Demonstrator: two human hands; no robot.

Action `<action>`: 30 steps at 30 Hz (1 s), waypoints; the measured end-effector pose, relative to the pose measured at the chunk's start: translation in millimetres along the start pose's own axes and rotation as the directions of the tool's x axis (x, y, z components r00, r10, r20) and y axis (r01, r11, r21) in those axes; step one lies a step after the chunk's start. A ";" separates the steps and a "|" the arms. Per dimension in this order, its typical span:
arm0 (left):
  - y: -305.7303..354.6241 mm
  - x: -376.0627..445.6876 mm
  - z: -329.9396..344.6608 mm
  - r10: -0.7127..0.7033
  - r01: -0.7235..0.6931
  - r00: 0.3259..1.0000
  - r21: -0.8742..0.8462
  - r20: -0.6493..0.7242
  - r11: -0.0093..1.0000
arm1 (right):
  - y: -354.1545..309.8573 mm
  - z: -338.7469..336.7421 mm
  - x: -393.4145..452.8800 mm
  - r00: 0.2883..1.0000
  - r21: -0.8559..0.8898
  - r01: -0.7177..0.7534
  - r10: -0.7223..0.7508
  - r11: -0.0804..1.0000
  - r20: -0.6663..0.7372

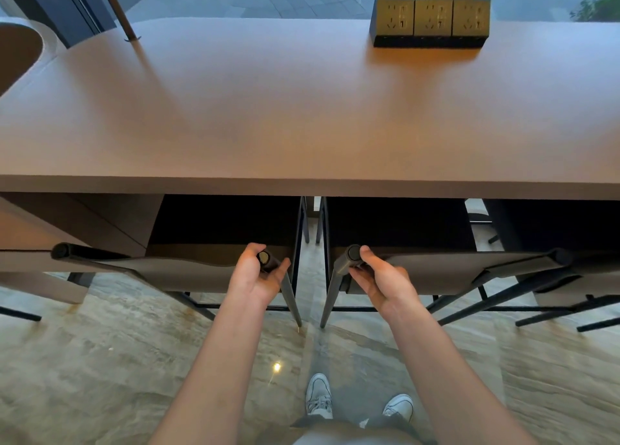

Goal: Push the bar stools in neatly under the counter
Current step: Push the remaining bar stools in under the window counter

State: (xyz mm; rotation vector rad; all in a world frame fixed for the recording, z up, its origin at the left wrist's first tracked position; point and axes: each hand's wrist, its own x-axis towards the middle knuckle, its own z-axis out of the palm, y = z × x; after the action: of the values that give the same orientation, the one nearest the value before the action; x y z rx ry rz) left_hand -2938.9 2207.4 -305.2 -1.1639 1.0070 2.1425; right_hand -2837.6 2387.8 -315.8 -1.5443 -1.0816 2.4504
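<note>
two hands work at once: the left hand curls its fingers and thumb round the right end of the rolled top rail of the left stool, and the right hand pinches the left end of the matching rail on the right stool. both stools stand straight ahead of the person, side by side with a narrow gap between them, their seats already tucked into the shadow below the counter edge while the backrests stand out on the near side. each rail runs left to right, parallel to the counter's front edge, so the push i would expect goes directly away from the body, square to that long axis; each hand is nearest its own stool. rails look like dark round tubes with capped ends, the backs like taut smooth brown sheet, the legs thin black metal splayed on a polished, veined stone floor. counter top is matt brown and flat, carrying a black block of three brass-coloured sockets at the far right. a third stool sits further right.
</note>
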 end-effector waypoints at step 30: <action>-41.9 -5.0 -13.8 -0.055 0.014 0.987 0.260 0.150 0.966 | 6.5 -7.7 -1.5 0.999 0.000 0.029 -0.029 1.000 -0.036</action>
State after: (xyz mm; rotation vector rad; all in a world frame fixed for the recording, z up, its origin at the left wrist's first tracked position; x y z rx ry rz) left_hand -2899.9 2221.3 -321.4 -0.8697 1.1447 1.9698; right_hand -2828.5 2386.4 -320.4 -1.5548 -1.0893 2.3948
